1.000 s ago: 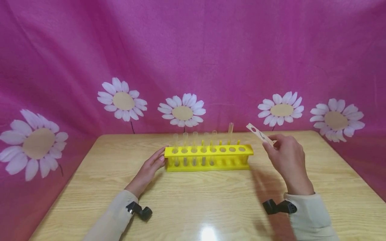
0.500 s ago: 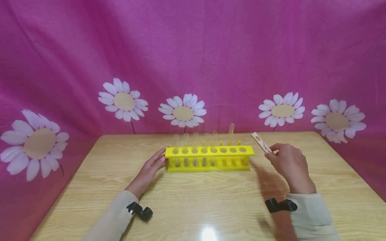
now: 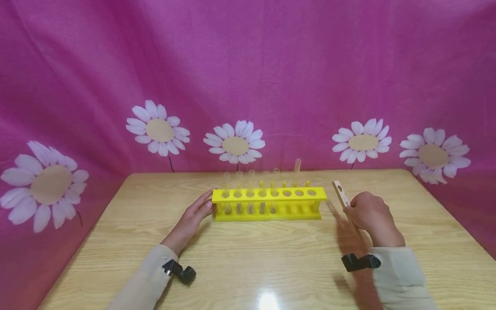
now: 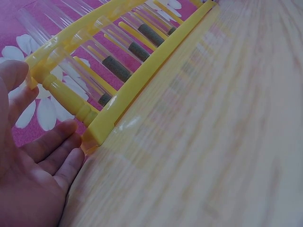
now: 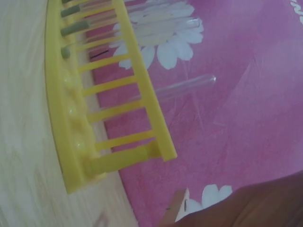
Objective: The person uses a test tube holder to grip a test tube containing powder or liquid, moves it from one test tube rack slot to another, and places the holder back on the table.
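In the head view a yellow test tube rack (image 3: 267, 218) stands mid-table. Several clear test tubes (image 3: 251, 176) sit upright in its left holes; grey matter (image 4: 116, 67) fills their bottoms. Behind the right holes rises another tube (image 3: 297, 165), apparently over a rear peg. My left hand (image 3: 190, 221) touches the rack's left end, fingers mostly extended; in the left wrist view its fingertips (image 4: 71, 125) meet the base corner. To the rack's right, my right hand (image 3: 373, 218) pinches a wooden test tube holder (image 3: 341, 193), its jaws pointing away and holding nothing. Its handle is mostly hidden.
A wood-grain table (image 3: 232, 267) carries the rack. Its far edge lies close to a magenta curtain (image 3: 294, 77) printed with white daisies. Black wrist cameras (image 3: 360, 262) stick out from the beige sleeves.
My right hand has drawn the wooden holder down and slightly right, away from the rack, and it has turned more upright in the view. The left hand and the rack have stayed put.
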Available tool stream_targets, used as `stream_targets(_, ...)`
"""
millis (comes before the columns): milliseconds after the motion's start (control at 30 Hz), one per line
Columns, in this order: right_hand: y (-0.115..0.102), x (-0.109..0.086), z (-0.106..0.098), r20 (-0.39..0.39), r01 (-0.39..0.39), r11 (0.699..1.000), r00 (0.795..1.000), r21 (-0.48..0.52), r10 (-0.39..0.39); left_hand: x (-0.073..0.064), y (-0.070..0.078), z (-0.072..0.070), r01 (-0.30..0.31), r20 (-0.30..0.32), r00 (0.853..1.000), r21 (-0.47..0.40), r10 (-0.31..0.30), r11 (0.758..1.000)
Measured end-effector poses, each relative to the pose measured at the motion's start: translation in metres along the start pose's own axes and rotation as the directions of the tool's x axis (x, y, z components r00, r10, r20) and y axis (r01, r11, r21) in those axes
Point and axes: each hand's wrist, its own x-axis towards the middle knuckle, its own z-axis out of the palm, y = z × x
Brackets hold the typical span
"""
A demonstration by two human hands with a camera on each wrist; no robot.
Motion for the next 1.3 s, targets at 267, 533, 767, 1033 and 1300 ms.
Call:
stream_targets(267,0.007,0.005,0.003,0.047,-0.054,0.999,0.997,0.006,0.054,-0.002,0.003,0.0,-0.013,-0.002,1.0,0.007,0.013,1.0)
stream_targets(533,0.016,0.008,0.011,0.049,-0.012,1.0,0.999,0.0,0.012,-0.003,0.004,0.0,0.008,-0.005,1.0,0.018,-0.008,1.0)
stream_targets(767,0.021,0.01,0.017,0.09,-0.034,0.999,0.995,0.009,0.033,-0.004,0.003,-0.001,0.018,-0.001,1.0,0.018,-0.018,1.0)
stream_targets(1033,0.022,0.011,0.019,0.115,-0.047,0.999,0.992,0.006,0.046,-0.003,0.002,-0.002,0.017,-0.002,1.0,0.015,-0.017,1.0)
stream_targets(1300,0.023,0.013,0.024,0.142,-0.065,0.998,0.988,-0.002,0.064,-0.004,0.003,0.0,-0.003,-0.002,1.0,0.01,0.003,1.0)
